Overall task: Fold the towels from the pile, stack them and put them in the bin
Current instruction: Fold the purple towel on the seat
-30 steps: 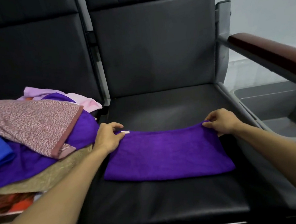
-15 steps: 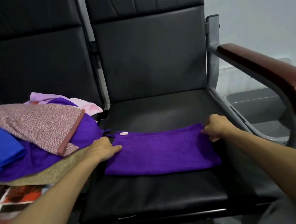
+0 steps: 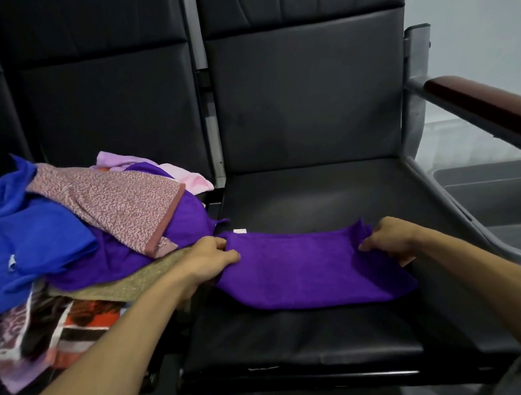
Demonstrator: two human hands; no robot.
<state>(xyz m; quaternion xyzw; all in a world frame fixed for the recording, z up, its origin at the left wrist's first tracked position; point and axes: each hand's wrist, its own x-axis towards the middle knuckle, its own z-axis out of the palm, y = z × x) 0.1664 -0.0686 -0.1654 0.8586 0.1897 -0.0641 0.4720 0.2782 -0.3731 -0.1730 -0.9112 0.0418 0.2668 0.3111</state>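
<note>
My left hand and right hand now pinch the short ends of the purple towel, mid-frame on the black seat. Half a second back they sat at its far corners. Ends lifting, so I reckon the next fold's starting. Pile waits, left of frame.

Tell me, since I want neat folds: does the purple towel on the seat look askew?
Yes. The purple towel lies crooked on the seat: its near edge slants lower toward the right, and its far right corner bunches up where the right hand pinches it.
</note>
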